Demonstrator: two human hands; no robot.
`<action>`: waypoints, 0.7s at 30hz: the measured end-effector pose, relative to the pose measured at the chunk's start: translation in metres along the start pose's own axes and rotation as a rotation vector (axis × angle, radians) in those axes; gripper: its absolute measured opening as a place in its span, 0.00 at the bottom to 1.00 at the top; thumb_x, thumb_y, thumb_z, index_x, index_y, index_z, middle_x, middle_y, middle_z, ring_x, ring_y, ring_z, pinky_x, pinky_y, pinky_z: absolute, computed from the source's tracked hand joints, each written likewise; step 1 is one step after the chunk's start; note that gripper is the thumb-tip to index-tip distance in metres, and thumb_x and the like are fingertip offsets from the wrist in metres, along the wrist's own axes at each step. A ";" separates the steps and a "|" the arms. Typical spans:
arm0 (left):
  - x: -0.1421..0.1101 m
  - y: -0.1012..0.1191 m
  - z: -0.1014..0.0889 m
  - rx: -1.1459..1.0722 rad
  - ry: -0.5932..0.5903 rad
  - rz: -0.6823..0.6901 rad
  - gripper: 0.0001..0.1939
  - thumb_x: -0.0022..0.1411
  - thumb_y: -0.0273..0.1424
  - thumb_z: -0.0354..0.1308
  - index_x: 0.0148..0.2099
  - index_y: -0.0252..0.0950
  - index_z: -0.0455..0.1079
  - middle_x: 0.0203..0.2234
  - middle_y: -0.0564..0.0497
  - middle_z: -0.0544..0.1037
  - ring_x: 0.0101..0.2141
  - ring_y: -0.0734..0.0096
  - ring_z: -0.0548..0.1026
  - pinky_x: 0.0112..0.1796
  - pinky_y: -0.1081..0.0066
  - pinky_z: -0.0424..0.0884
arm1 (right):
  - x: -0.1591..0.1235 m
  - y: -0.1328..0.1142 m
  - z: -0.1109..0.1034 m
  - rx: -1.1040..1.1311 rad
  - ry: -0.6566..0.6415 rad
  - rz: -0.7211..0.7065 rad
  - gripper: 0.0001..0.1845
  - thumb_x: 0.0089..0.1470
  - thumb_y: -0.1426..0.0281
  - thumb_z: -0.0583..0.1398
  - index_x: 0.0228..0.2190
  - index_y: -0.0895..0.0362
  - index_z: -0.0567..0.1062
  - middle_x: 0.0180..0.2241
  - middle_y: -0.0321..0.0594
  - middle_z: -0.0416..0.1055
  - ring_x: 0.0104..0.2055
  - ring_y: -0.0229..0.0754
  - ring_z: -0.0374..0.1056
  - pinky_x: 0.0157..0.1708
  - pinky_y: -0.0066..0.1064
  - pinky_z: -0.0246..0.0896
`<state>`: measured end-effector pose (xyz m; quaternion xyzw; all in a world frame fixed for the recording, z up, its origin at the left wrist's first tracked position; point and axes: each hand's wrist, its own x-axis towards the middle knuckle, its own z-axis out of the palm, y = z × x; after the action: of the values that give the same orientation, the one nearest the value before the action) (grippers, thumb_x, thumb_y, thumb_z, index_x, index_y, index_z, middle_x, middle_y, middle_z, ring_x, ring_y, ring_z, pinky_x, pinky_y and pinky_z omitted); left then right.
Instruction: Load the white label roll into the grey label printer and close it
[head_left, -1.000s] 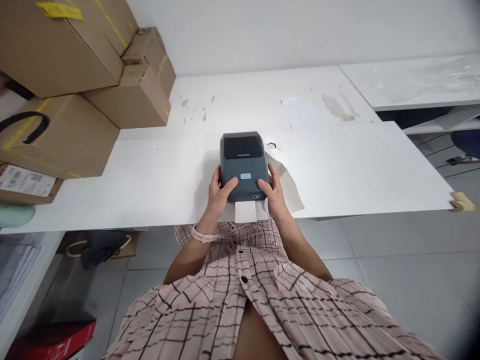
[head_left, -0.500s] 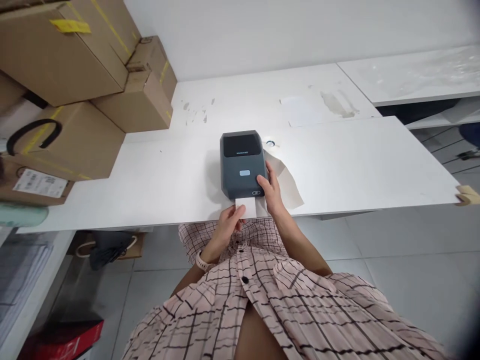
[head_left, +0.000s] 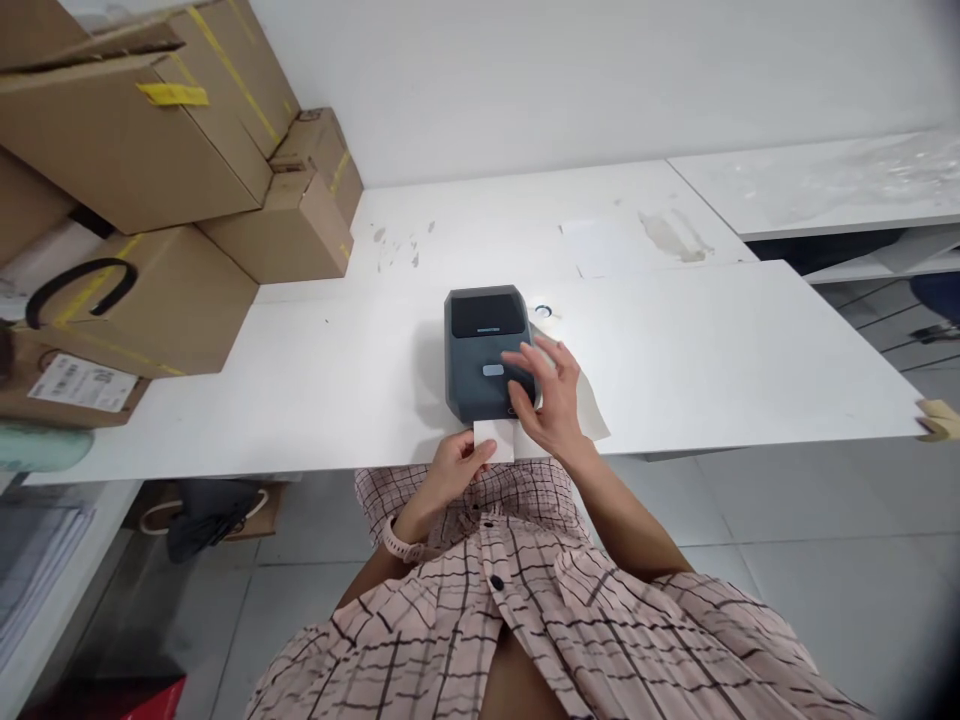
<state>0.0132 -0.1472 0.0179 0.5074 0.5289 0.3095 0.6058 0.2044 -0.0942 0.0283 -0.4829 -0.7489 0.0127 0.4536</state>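
A dark grey label printer [head_left: 484,350] stands near the front edge of the white table [head_left: 712,350]. A white label [head_left: 495,439] sticks out of its front slot. My left hand [head_left: 452,468] pinches the left edge of that label from below the table edge. My right hand [head_left: 550,397] hovers over the printer's right front corner with its fingers spread, holding nothing. A pale sheet of backing paper [head_left: 589,405] lies on the table under my right hand.
Stacked cardboard boxes [head_left: 150,190] fill the table's left end. A small round ring [head_left: 543,311] lies just behind the printer. A second white table [head_left: 825,180] stands at the right. Bags [head_left: 202,505] sit on the floor under the table.
My left hand left the printer's side and took the label's edge. My right hand lifted off the printer and spread its fingers.
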 end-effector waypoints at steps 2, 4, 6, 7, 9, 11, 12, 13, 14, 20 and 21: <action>-0.004 0.003 -0.014 0.053 -0.034 0.035 0.24 0.62 0.54 0.62 0.31 0.36 0.69 0.22 0.55 0.72 0.21 0.75 0.69 0.26 0.72 0.65 | 0.005 -0.006 -0.005 -0.032 -0.045 -0.138 0.41 0.68 0.67 0.57 0.73 0.46 0.43 0.53 0.40 0.81 0.66 0.52 0.66 0.71 0.56 0.50; -0.008 0.007 -0.029 0.081 0.038 0.054 0.21 0.65 0.51 0.60 0.35 0.37 0.71 0.24 0.55 0.73 0.24 0.75 0.70 0.28 0.72 0.67 | 0.008 -0.013 -0.006 -0.060 -0.047 -0.169 0.43 0.68 0.66 0.59 0.73 0.48 0.41 0.50 0.38 0.82 0.61 0.51 0.71 0.70 0.53 0.49; -0.009 0.010 -0.041 0.105 0.210 0.069 0.20 0.67 0.50 0.58 0.41 0.37 0.73 0.27 0.54 0.75 0.26 0.73 0.72 0.29 0.71 0.69 | 0.010 -0.022 -0.005 -0.111 -0.032 -0.161 0.40 0.68 0.66 0.59 0.73 0.50 0.46 0.49 0.39 0.83 0.56 0.49 0.74 0.69 0.49 0.49; -0.008 0.011 -0.044 0.120 0.312 0.090 0.20 0.67 0.49 0.58 0.44 0.37 0.74 0.29 0.52 0.77 0.29 0.70 0.74 0.31 0.70 0.71 | 0.011 -0.026 -0.004 -0.140 -0.026 -0.168 0.37 0.68 0.67 0.59 0.71 0.52 0.50 0.48 0.39 0.83 0.53 0.49 0.75 0.68 0.48 0.50; -0.003 0.013 -0.043 0.146 0.476 0.168 0.21 0.68 0.49 0.58 0.51 0.38 0.74 0.41 0.46 0.81 0.40 0.64 0.79 0.38 0.67 0.75 | 0.013 -0.031 -0.003 -0.180 -0.026 -0.184 0.30 0.68 0.68 0.59 0.67 0.54 0.58 0.45 0.41 0.84 0.49 0.47 0.77 0.66 0.46 0.52; 0.005 0.015 -0.036 0.145 0.509 0.259 0.26 0.68 0.50 0.58 0.61 0.40 0.71 0.58 0.41 0.77 0.57 0.57 0.76 0.51 0.62 0.76 | 0.013 -0.032 -0.002 -0.160 -0.054 -0.164 0.22 0.69 0.68 0.58 0.62 0.53 0.66 0.43 0.40 0.83 0.49 0.47 0.77 0.66 0.47 0.52; 0.008 0.015 -0.030 0.128 0.481 0.289 0.30 0.69 0.50 0.58 0.66 0.41 0.67 0.65 0.41 0.72 0.63 0.54 0.72 0.57 0.59 0.73 | 0.011 -0.031 -0.003 -0.119 -0.074 -0.130 0.19 0.69 0.68 0.58 0.59 0.51 0.68 0.43 0.40 0.83 0.50 0.48 0.77 0.66 0.48 0.52; 0.012 0.016 -0.024 0.105 0.441 0.304 0.33 0.69 0.51 0.57 0.70 0.43 0.63 0.70 0.41 0.66 0.67 0.52 0.67 0.61 0.58 0.71 | 0.008 -0.029 -0.003 -0.058 -0.087 -0.078 0.19 0.69 0.66 0.58 0.59 0.50 0.68 0.45 0.40 0.82 0.53 0.49 0.76 0.67 0.50 0.52; 0.014 0.016 -0.018 0.079 0.401 0.307 0.36 0.69 0.51 0.57 0.73 0.44 0.58 0.73 0.42 0.61 0.70 0.50 0.64 0.64 0.56 0.69 | 0.003 -0.026 -0.004 0.016 -0.090 -0.013 0.20 0.69 0.64 0.58 0.60 0.49 0.68 0.49 0.42 0.81 0.57 0.51 0.74 0.67 0.53 0.52; 0.017 0.023 -0.004 -0.068 0.361 0.424 0.38 0.72 0.51 0.53 0.77 0.47 0.51 0.77 0.46 0.53 0.74 0.51 0.53 0.70 0.57 0.61 | -0.019 -0.008 -0.008 0.423 -0.048 0.381 0.36 0.70 0.48 0.50 0.73 0.40 0.50 0.76 0.41 0.48 0.77 0.57 0.48 0.71 0.60 0.54; 0.018 0.027 -0.006 -0.091 0.373 0.457 0.37 0.73 0.51 0.52 0.77 0.47 0.51 0.77 0.46 0.53 0.75 0.52 0.53 0.70 0.57 0.60 | -0.015 -0.004 -0.011 0.461 -0.059 0.395 0.36 0.70 0.46 0.49 0.73 0.40 0.50 0.76 0.40 0.48 0.77 0.57 0.47 0.72 0.60 0.52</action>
<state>0.0167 -0.1208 0.0382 0.5202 0.4887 0.5491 0.4348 0.2110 -0.1123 0.0264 -0.5030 -0.6307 0.2844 0.5181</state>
